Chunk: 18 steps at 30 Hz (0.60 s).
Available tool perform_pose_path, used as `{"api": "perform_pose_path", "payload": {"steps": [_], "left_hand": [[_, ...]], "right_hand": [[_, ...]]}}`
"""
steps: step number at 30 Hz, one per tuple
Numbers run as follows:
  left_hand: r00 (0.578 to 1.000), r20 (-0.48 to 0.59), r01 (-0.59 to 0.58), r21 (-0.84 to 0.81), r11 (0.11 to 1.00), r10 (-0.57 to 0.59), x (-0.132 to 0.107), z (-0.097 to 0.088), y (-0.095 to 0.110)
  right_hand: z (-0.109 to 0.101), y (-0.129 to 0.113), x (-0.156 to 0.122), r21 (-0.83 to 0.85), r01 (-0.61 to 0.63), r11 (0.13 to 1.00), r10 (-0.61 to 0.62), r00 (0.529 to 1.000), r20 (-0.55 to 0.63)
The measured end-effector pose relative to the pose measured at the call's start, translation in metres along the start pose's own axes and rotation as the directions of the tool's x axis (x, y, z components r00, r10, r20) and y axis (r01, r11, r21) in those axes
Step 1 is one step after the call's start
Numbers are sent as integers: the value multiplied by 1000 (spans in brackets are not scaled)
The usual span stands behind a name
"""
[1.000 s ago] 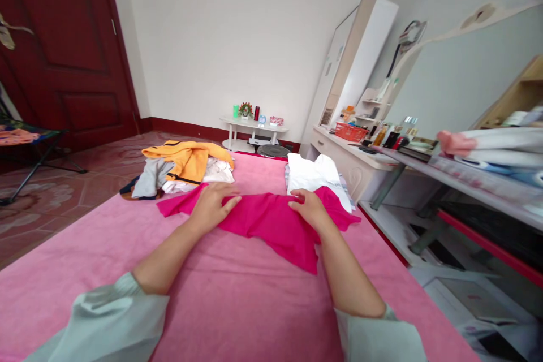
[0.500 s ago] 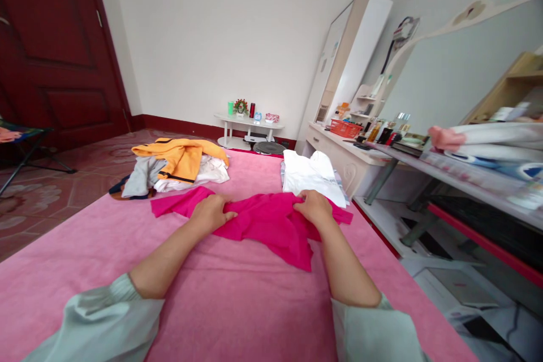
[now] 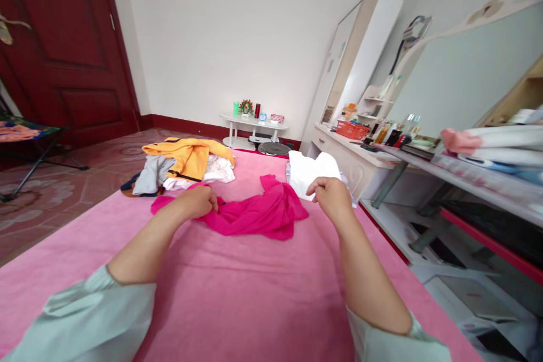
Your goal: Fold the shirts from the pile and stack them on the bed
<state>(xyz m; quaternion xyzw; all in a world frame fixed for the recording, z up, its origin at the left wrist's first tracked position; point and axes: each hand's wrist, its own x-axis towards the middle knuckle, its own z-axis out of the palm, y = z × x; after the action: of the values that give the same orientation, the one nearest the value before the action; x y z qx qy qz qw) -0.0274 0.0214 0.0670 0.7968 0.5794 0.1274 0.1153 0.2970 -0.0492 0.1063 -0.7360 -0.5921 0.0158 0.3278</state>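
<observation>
A magenta garment (image 3: 258, 215) lies bunched on the pink bed cover (image 3: 237, 294). My left hand (image 3: 198, 202) is closed on the garment's left end and rests on the bed. Raised a little above the bed, my right hand (image 3: 333, 197) sits just right of the garment with its fingers curled shut. No cloth shows in it. A folded white garment (image 3: 311, 169) lies right behind that hand.
A heap of orange, grey and white clothes (image 3: 182, 167) lies at the bed's far left. A white dresser (image 3: 352, 158) with a red basket (image 3: 352, 130) and bottles stands to the right. A small white table (image 3: 253, 124) stands by the far wall, a dark red door (image 3: 63, 51) on the left.
The magenta garment was spread between both hands; its right side has now flopped left into a bunch. My right hand has come off it and risen, and my left hand has closed on its end.
</observation>
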Motion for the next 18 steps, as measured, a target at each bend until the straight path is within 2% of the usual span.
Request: {"api": "perform_pose_path", "payload": {"steps": [1,3,5,7,8,10,13,16,18], "left_hand": [[998,60,17,16,1000,-18,0,-1,-1],[997,54,47,73,996,-51,-1,-2,4],[997,-75,38,154,987,-26,-2,1,13],[973,-208,-54,194,979,95,-1,12,22],[957,-240,-123,173,977,163,1,20,25],[946,-216,-235,53,971,241,4,40,28],[959,-140,-259,-80,963,246,9,62,27],[949,-130,-297,-75,952,286,10,67,26],[943,-136,-312,-47,949,304,9,63,27]], "right_hand": [[5,0,0,12,31,999,-32,999,16],[22,1,0,42,98,994,-100,993,58],[43,4,-1,43,140,989,-144,986,81],[61,11,-2,27,170,985,-172,982,75],[69,14,-2,28,191,981,-193,979,74],[79,20,-3,65,247,967,-252,964,79],[85,18,-8,146,376,915,-388,919,62],[89,6,-17,98,530,842,-536,843,45],[91,-1,-22,37,598,800,-599,796,84]]}}
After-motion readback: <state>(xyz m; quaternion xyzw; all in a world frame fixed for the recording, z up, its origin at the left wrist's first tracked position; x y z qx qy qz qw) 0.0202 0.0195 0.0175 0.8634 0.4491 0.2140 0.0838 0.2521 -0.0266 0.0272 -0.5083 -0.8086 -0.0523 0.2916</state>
